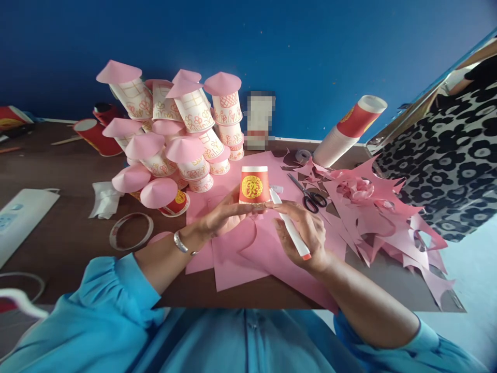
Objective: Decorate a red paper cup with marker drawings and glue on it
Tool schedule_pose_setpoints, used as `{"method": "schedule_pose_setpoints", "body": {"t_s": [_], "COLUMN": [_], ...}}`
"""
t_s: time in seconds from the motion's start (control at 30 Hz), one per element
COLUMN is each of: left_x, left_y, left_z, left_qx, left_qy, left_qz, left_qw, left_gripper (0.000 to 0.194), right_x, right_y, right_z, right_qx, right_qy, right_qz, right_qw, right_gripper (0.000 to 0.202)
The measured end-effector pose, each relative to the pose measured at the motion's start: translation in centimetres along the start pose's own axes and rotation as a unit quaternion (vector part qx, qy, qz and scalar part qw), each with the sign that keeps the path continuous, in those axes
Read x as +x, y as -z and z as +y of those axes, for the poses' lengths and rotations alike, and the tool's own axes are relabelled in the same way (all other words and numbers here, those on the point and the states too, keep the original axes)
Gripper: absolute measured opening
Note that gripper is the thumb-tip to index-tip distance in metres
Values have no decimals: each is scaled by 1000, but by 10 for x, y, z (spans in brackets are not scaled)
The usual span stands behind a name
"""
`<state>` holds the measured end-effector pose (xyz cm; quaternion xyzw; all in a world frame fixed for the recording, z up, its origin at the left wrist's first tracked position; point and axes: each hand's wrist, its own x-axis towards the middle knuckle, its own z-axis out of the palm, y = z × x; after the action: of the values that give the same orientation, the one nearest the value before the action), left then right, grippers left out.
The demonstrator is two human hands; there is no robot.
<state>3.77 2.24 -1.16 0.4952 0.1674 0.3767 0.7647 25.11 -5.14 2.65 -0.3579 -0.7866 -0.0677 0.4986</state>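
Note:
A red paper cup with a yellow emblem and a white band at its top end is held upside down in front of me. My left hand grips it around its lower part. A white marker with a red end rests in my right hand, its upper end beside the cup. The right fingertips reach the cup's lower rim. Pink paper sheets lie under both hands, with round outlines showing on them. Black scissors lie open to the right of the cup.
Decorated paper cups with pink cone tops stand stacked at back left. A tilted column of nested cups is at back right, above pink paper scraps. A tape roll lies left. A person in patterned cloth is at the right.

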Motion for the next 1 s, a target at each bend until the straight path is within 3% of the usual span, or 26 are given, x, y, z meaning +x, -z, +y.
{"method": "schedule_pose_setpoints", "body": {"t_s": [0.13,0.63,1.0], "left_x": [-1,1,2], "left_y": [-5,2,-9], "left_z": [5,-4,4], "left_qx": [19,-44,112], "left_qy": [9,0,-31], "left_qz": [23,25,41], "left_qw": [1000,999,992], "left_gripper": [52,49,71], "right_x": [-1,0,4], "right_y": [0,8,4], "right_z": [-1,2,0], "right_qx": [9,-3,-4], "right_qy": [-3,45,24], "right_qz": [-3,16,22], "right_qw": [1000,999,999], "right_gripper": [31,24,20]}}
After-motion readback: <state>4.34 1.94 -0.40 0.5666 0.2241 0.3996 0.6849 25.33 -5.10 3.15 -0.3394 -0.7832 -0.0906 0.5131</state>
